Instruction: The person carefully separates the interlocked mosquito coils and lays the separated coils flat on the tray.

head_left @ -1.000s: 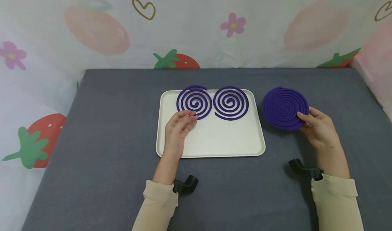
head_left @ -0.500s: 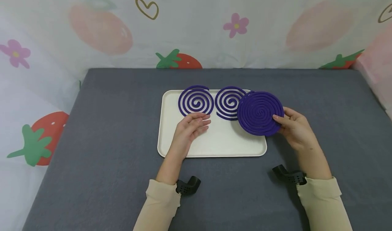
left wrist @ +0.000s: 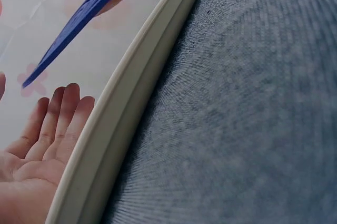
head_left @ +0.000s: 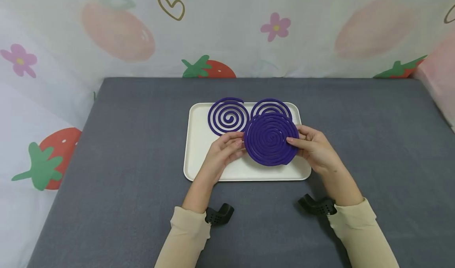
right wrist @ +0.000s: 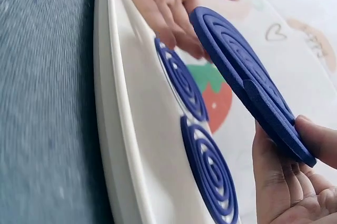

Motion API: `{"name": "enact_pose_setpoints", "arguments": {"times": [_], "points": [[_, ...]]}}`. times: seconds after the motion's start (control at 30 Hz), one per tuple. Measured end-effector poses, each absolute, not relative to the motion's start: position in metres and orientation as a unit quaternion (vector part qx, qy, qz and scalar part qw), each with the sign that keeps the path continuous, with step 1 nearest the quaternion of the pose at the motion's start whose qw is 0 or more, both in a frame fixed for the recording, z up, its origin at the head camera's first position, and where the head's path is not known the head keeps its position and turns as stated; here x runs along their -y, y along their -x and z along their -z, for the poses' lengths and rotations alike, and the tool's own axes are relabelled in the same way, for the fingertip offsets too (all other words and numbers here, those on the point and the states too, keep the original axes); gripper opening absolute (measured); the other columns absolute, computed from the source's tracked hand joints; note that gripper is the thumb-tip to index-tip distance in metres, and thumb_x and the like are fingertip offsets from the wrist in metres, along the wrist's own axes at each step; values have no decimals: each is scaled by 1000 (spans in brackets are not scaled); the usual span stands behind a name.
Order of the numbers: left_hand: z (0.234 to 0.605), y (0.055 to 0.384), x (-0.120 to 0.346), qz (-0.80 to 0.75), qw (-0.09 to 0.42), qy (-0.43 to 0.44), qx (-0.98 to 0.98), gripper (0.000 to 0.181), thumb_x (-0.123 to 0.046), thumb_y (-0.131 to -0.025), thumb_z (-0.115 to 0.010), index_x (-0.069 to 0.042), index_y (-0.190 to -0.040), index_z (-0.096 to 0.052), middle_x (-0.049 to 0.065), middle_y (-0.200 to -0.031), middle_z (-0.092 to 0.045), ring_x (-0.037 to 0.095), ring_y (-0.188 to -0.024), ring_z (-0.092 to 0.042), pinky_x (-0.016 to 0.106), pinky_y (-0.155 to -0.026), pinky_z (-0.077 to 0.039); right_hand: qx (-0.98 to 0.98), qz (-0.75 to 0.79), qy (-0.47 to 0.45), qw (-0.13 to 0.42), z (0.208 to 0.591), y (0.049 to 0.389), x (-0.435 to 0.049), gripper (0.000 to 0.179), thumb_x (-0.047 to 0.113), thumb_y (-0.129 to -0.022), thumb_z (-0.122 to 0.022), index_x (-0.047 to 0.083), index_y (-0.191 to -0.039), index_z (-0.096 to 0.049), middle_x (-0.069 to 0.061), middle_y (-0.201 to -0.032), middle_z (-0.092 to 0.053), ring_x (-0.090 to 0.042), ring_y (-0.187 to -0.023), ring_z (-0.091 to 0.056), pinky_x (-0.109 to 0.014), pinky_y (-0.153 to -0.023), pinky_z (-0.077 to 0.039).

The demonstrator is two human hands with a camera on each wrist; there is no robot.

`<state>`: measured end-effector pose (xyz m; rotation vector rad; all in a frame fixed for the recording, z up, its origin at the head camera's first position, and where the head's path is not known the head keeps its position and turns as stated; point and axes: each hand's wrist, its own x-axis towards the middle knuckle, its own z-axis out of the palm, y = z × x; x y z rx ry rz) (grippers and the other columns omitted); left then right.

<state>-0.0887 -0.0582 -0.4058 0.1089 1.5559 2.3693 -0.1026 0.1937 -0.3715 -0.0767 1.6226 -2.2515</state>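
Observation:
My right hand (head_left: 314, 147) pinches a thick purple mosquito coil (head_left: 271, 139), tightly wound, by its right edge, thumb on top and fingers beneath. The disc is raised and tilted over the white tray (head_left: 200, 149). My left hand (head_left: 225, 151) is close by the disc's left edge. Its fingers (left wrist: 60, 113) are extended, palm up and holding nothing, and the left wrist view has a gap between them and the held coil (left wrist: 79, 26). Two looser single coils lie along the tray's far side: a left coil (head_left: 230, 119) and a right coil (head_left: 271, 99), partly hidden by the held one.
A dark grey cloth (head_left: 142, 149) covers the table under the tray. Behind the table hangs a white curtain (head_left: 245, 7) printed with strawberries and flowers. Both wrists wear black camera mounts, the left mount (head_left: 219, 214) and the right mount (head_left: 316, 205).
My right hand has carried the thick mosquito coil leftward from beside the tray to over its middle. My left hand has shifted slightly right, and the two loose coils have stayed put.

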Motion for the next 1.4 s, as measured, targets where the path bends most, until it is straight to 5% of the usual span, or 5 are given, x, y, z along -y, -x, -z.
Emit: {"name": "enact_pose_setpoints", "arguments": {"times": [0.1,0.33,0.53,0.83,1.4], "points": [[406,89,59,-816,161,-29,-554,38,-1,-93,-49,12,-128,-43,11,-109,-59,13,-93,-60,30,-86,-50,-578,792,26,192,372,104,-185,28,-11,-90,-53,11,-103,-64,-2,-89,-71,-11,-76,-67,-23,-67,-55],[411,88,59,-802,186,-30,-568,45,0,-93,-51,9,-135,-40,28,-125,-53,16,-99,-61,33,-86,-52,-595,776,13,206,376,106,-164,27,-11,-90,-52,10,-103,-61,0,-88,-70,-10,-74,-66,-23,-67,-54],[412,89,58,-808,150,0,-570,41,4,-92,-53,11,-131,-44,28,-121,-56,18,-96,-63,38,-84,-53,-594,779,-2,200,384,111,-151,23,-9,-91,-51,10,-99,-62,1,-85,-68,-9,-73,-64,-23,-66,-53],[409,90,56,-811,154,5,-565,40,6,-91,-53,12,-130,-45,29,-122,-55,18,-97,-63,37,-85,-52,-604,771,-25,200,392,108,-141,28,-13,-87,-55,-5,-113,-53,1,-91,-68,-10,-82,-65,-23,-72,-54],[408,90,61,-819,164,0,-550,37,9,-91,-51,17,-126,-45,22,-109,-62,15,-88,-66,36,-80,-54,-587,787,-37,184,392,103,-139,27,-14,-86,-55,11,-87,-67,-1,-82,-70,-11,-74,-67,-24,-66,-55]]}}
